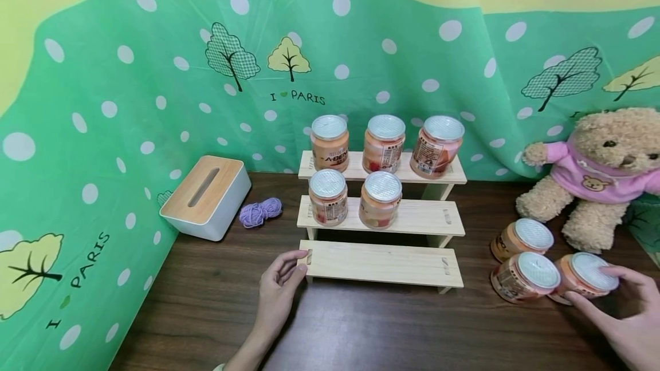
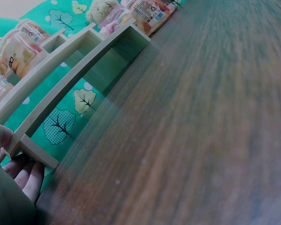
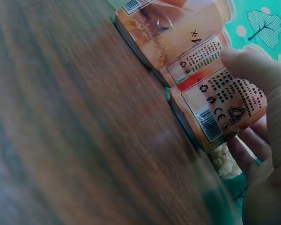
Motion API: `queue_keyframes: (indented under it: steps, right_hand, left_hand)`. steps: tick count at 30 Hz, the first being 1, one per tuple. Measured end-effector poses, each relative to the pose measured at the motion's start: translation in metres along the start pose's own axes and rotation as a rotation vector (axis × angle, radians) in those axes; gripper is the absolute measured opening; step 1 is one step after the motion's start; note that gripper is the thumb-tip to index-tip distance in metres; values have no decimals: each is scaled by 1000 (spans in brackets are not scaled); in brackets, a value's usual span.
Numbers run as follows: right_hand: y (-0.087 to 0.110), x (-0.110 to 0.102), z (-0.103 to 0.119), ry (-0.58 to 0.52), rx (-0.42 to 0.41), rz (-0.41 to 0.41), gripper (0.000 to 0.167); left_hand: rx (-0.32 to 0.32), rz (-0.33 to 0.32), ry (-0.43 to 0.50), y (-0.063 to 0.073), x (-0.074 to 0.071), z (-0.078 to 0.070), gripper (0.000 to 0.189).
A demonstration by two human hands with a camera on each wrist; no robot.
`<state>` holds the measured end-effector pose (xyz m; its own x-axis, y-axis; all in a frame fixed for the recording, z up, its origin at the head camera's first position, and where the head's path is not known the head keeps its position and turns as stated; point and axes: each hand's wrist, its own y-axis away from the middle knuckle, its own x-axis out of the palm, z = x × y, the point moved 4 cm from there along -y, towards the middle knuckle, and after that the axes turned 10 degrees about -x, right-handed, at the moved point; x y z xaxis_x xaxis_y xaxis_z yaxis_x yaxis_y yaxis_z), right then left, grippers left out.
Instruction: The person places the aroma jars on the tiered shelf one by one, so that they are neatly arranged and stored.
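Note:
A stepped wooden display stand (image 1: 381,262) with three tiers stands on the dark table. My left hand (image 1: 281,282) pinches the left end of its lowest tier, thumb on one side and fingers curled on the other in the left wrist view. At the right, my right hand (image 1: 626,308) grips a peach-coloured jar (image 1: 588,273) with a silvery lid, thumb on the near side and fingers across the far side. Its printed label (image 3: 225,103) faces the right wrist camera. Two similar jars, a front one (image 1: 525,276) and a back one (image 1: 522,239), stand close beside it.
Three jars (image 1: 385,145) line the top tier; two jars (image 1: 380,202) stand on the middle tier's left and centre. A teddy bear (image 1: 593,182) sits behind the right-hand jars. Left of the stand are purple yarn (image 1: 260,212) and a tissue box (image 1: 206,196). A patterned cloth (image 1: 361,44) hangs behind.

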<state>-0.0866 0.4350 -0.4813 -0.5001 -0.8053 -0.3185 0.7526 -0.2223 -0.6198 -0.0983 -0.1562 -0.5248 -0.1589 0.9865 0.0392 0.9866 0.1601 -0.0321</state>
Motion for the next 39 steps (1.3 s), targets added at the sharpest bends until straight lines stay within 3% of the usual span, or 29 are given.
queue_keyframes:
  steps: [2,8,14,18,21,25,27,31,35,39]
  right_hand:
    - [0,1,1,8,-34,16,85]
    - [1,2,2,73,-44,22,87]
    - [1,3,1,9,-105,4,78]
    - [1,4,3,-17,-129,-3,75]
    - [2,5,4,-2,-113,-24,74]
    - [3,4,5,51,-75,-55,76]
    - [3,3,6,66,-68,-63,75]
    - [2,3,7,101,-46,-72,74]
    - [1,3,10,106,-2,-97,76]
    - [0,0,12,116,58,-139,79]
  left_hand:
    - [9,4,15,-2,-2,9,23]
    - [24,5,-3,-2,-3,8,26]
    - [-56,6,23,-4,-6,12,24]
    - [16,4,3,1,-2,-1,26]
    - [30,-5,4,4,1,-14,25]
    - [-8,-12,8,6,3,-21,26]
    - [-6,-10,11,6,3,-19,26]
    - [62,5,14,3,-1,-8,24]
    - [76,20,25,1,-4,-1,24]
    - [49,7,13,4,0,-13,25]
